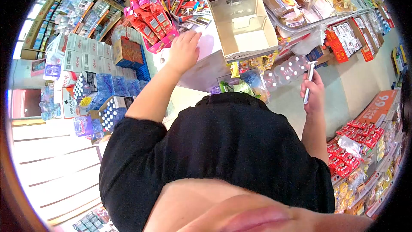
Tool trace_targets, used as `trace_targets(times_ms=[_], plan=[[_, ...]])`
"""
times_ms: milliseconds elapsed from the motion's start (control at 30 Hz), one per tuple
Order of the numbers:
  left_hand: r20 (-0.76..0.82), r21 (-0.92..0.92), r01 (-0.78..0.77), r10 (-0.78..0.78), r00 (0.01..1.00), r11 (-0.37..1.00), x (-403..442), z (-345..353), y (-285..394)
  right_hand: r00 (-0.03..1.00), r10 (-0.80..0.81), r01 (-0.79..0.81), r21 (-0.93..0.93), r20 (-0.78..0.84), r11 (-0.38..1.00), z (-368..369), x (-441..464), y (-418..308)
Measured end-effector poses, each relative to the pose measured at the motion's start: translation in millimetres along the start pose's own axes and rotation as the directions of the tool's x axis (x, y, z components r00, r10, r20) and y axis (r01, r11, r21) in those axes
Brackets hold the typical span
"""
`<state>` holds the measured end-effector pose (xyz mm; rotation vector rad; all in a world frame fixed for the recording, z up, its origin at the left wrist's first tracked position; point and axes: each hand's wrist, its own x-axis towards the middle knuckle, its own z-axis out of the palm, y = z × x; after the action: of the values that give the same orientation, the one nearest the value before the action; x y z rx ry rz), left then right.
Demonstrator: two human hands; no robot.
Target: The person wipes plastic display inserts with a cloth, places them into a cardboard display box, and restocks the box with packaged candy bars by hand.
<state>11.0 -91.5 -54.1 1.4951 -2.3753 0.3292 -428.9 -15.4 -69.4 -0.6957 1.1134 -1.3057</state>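
Observation:
My left hand (pixel 184 50) lies palm down on a pale counter surface (pixel 208 43), with its fingers stretched out and nothing gripped. Beside its fingertips stands a pink display box (pixel 169 38) full of red packets (pixel 150 20). To the right, my right hand (pixel 314 91) is closed around a slim white stick-like tool (pixel 309 82) with a dark stripe, held upright; its exact kind is unclear. Between the hands sits an open cream carton (pixel 246 34) with stepped compartments and little visible inside. Near my right hand are clear plastic bottles or jars (pixel 286 71).
A clear tray (pixel 296 26) of wrapped pastries stands at the upper right. Stacked white cartons (pixel 88 56) and bottled water packs (pixel 109 85) line the left. Red packets (pixel 358 135) fill a low shelf at the right. Bagged goods (pixel 240 87) hang at the counter's front.

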Motion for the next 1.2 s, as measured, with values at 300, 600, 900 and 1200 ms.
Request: trace_targets(times_ms=[300, 600, 900, 1200], plan=[[0.454, 0.225, 0.160, -0.249, 0.856, 0.961, 100, 42, -30, 0.995, -0.092, 0.093, 0.017, -0.035, 0.996, 8, -13, -12], [0.379, 0.153, -0.075, 0.011, 0.925, 0.985, 105, 13, -43, 0.986, -0.057, 0.066, 0.054, -0.154, 0.996, -25, -24, -3], [-0.067, -0.997, -0.037, -0.588, 0.806, 0.063, 83, -63, -13, 0.986, -0.125, 0.123, 0.031, 0.111, 0.992, 28, -5, -21], [0.312, -0.484, -0.108, -0.286, 0.906, -0.869, 31, -91, 57, 0.797, -0.110, 0.203, -0.091, 0.595, 0.975, 137, 2, -49]])
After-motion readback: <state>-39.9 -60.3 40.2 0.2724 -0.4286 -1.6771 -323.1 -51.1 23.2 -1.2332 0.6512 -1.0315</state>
